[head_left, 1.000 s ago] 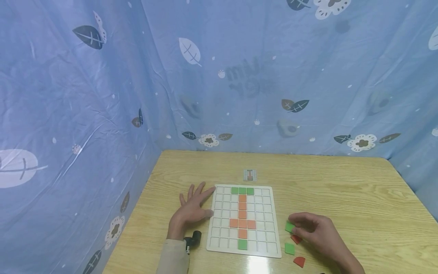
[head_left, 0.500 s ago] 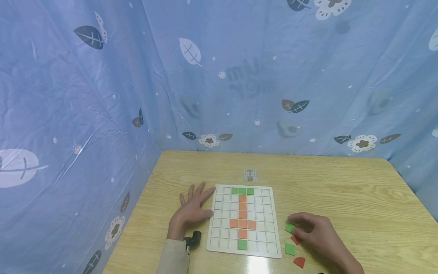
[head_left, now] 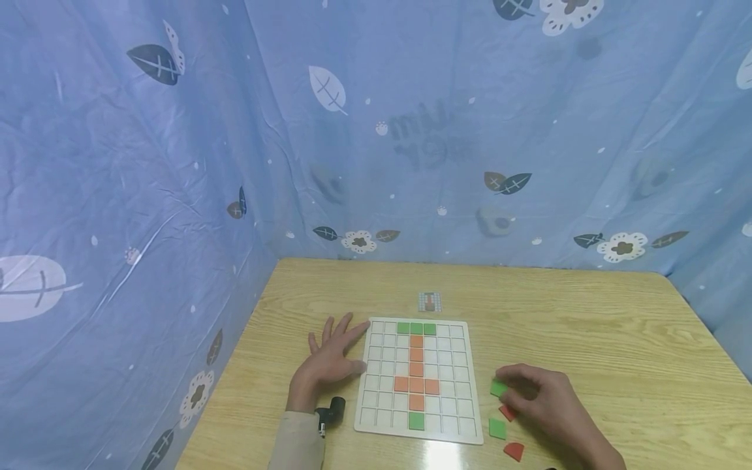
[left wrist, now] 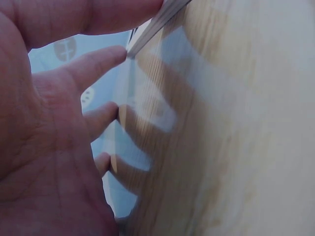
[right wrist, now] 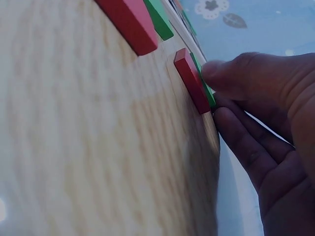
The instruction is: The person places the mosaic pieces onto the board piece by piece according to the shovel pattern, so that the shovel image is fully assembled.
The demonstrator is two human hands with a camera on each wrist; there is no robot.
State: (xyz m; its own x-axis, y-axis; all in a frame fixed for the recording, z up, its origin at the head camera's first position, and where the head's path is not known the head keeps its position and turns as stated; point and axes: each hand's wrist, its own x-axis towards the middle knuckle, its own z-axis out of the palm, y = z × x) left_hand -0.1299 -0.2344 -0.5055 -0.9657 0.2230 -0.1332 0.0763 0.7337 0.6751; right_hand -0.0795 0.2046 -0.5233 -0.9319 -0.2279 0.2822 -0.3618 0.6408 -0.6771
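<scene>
A white grid board (head_left: 461,411) lies on the table with orange and green square tiles set in its cells. Three green tiles line its far row, an orange cross shape runs down the middle, and one green tile sits at the near end. My left hand (head_left: 329,359) rests beside the board with fingers spread, index fingertip and thumb at its left edge. Right of the board, my right hand (head_left: 546,395) pinches a green square tile (head_left: 498,388) between thumb and fingers, low at the tabletop. A red tile (right wrist: 192,81) lies close beside that green one, partly hidden by the hand in the head view.
Nearer the front lie another green square tile (head_left: 497,429) and a red quarter-round tile (head_left: 514,451). A small printed card (head_left: 430,301) with a grid pattern lies beyond the board. A black device (head_left: 337,409) is at the left wrist. Blue patterned curtains (head_left: 411,130) border the table.
</scene>
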